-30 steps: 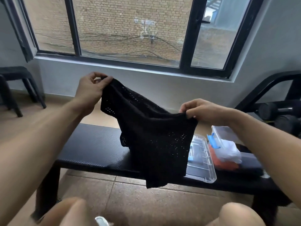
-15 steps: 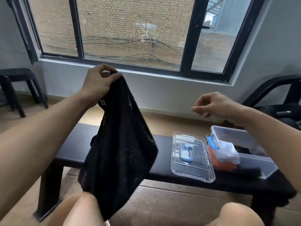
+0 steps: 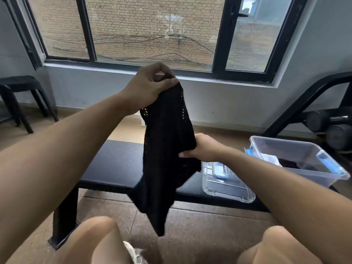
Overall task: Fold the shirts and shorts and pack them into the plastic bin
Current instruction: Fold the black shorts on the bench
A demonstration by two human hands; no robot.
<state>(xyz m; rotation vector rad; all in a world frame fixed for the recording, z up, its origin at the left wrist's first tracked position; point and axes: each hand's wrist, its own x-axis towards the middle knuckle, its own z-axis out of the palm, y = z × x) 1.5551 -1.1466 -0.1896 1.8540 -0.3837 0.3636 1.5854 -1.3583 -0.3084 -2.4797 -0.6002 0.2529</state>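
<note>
Loosely dangling black perforated garment [image 3: 167, 149]

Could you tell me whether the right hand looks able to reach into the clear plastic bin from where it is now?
Probably yes: the clear plastic bin stands lidless beside the right hand, though that hand grips the black mesh garment.

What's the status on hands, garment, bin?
Left hand pinches black garment top; right hand grips mid-cloth. Unfolded, hanging. Bin open, unobstructed.

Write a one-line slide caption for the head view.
Left hand pinches a black mesh garment aloft while right hand grips its middle, above the bench holding an open plastic bin.
</note>
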